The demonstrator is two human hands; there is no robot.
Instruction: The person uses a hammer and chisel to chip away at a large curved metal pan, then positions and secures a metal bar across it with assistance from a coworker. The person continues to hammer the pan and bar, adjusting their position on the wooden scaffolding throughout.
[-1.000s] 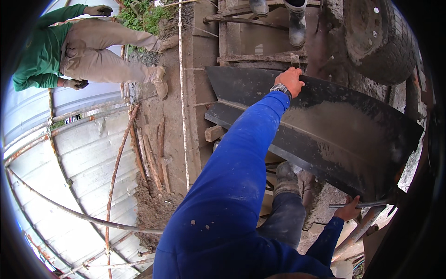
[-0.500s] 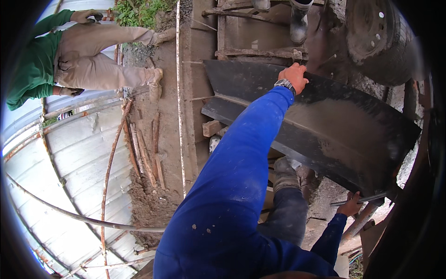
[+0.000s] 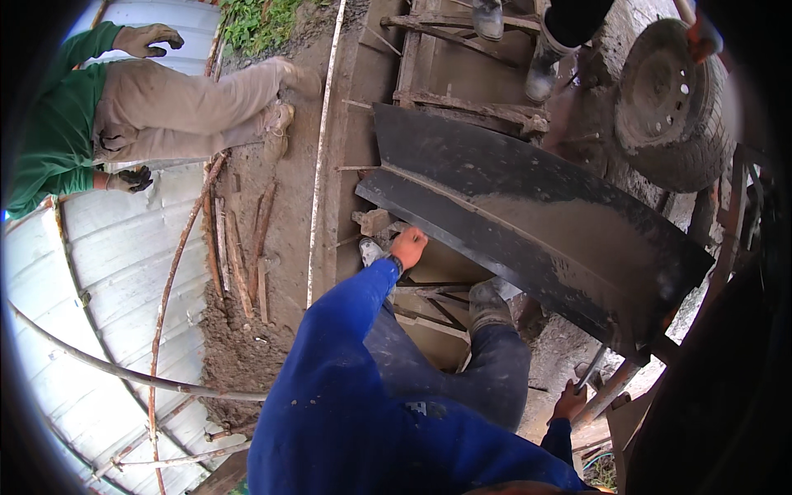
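Observation:
A long black chute (image 3: 495, 177), folded along its length and smeared with wet grey cement, slants from the middle toward the lower right. Just off its near edge, my left hand (image 3: 408, 247) is closed, beside a small wooden block (image 3: 373, 221). Its fingertips are turned away, so whether they hold anything is hidden. Below the chute's lower right end, my right hand (image 3: 569, 400) grips a grey metal bar (image 3: 591, 369), which reaches up toward the chute.
Beneath the chute stretches a wooden frame (image 3: 474, 99) over wet concrete. A muddy wheel (image 3: 660, 103) stands at the far right, with another person's hand (image 3: 703, 40) by it. At left a person in green (image 3: 62, 124) stands near a pale rod (image 3: 326, 157) and metal sheets (image 3: 107, 247).
My left hand has let go of the chute's far edge and come back toward me. The right hand and bar have swung lower and left. The person at left has shifted their legs.

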